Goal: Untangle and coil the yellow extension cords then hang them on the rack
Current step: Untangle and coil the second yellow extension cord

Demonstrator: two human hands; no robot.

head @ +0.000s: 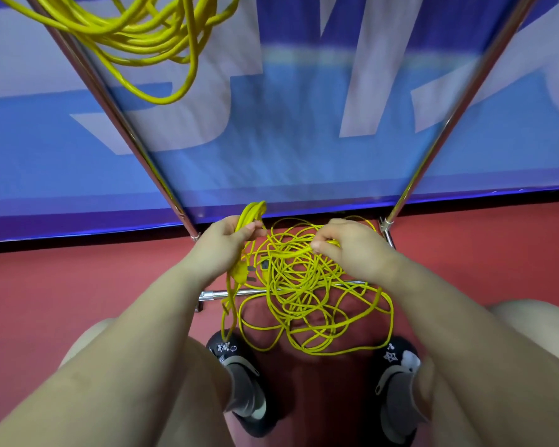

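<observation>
Here the tangle [307, 291] lies on the floor [78, 279] between my shoes, thin, light and floppy, so loops will snag. My left hand [226, 243] grips a gathered bunch; my right hand [346, 246] pinches strands. The rack [123, 124] base bar crosses under it; a coil [149, 37] already hangs above.

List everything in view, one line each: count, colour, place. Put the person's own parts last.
tangled cord: one heap, yellow, on the floor between the shoes
coiled cords: one bunch, yellow, hanging top left by the rack
rack: one, silver poles, left and right, crossbar low on the floor
banner: one, blue with white letters, behind the rack
floor: red
shoes: two, black and grey, bottom centre
left hand: grips a gathered bundle of cord
right hand: pinches strands of the tangle
</observation>
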